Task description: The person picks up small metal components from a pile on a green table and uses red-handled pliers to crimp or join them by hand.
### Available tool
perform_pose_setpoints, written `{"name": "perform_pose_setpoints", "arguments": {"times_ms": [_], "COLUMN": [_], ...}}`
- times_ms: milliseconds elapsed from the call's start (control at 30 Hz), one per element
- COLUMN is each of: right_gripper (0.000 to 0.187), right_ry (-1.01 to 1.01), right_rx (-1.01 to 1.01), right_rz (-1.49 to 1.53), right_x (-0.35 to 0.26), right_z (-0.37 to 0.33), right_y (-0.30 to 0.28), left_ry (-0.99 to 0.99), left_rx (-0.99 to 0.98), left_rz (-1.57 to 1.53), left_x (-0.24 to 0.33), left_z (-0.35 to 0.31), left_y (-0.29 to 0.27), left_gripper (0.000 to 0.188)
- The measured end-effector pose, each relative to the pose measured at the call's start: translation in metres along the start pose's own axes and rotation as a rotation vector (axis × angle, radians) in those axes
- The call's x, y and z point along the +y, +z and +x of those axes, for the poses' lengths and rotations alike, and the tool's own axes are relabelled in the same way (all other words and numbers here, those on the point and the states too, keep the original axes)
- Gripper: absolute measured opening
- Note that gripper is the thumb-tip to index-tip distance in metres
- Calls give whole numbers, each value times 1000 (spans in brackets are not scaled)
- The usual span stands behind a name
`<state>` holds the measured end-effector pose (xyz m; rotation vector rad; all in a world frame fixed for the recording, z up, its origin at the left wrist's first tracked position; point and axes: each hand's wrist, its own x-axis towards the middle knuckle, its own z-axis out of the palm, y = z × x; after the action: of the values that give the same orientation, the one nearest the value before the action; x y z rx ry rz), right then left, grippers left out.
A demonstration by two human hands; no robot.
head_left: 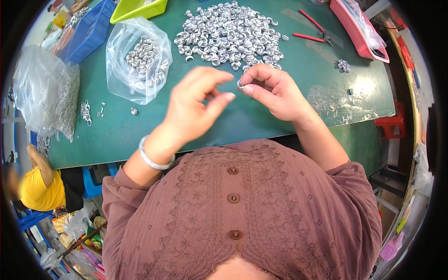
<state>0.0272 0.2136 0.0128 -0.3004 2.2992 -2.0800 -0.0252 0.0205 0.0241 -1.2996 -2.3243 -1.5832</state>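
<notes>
Right hand (275,91) grip pinches a small shiny silver ring (241,85); left hand (196,105) fingers spread.

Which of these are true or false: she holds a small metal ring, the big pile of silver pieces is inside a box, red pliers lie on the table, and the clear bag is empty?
1. The right hand pinches a small metal ring. True; the left hand is beside it.
2. The pile of silver pieces sits in a box. False: it lies loose on the green table.
3. Red-handled pliers lie on the table. True.
4. The clear bag is empty. False: it holds silver pieces.
</notes>
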Motion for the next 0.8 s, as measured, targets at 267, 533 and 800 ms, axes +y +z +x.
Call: {"name": "perform_pose_setpoints", "arguments": {"times_ms": [267,533,800], "right_gripper": [7,6,6], "right_ry": [-18,-17,7], "right_rx": [-9,9,2], "right_rz": [68,20,40], "right_x": [-3,-3,-2], "right_z": [-2,-2,-1], "right_y": [7,7,7], "left_ry": [-31,-126,-316], "left_rx": [-6,-25,1], "left_rz": [-89,-230,-521], "left_x": [-5,-12,-12], "left_z": [-4,-11,-13], "left_y": [18,17,19], "left_gripper": [13,11,12]}}
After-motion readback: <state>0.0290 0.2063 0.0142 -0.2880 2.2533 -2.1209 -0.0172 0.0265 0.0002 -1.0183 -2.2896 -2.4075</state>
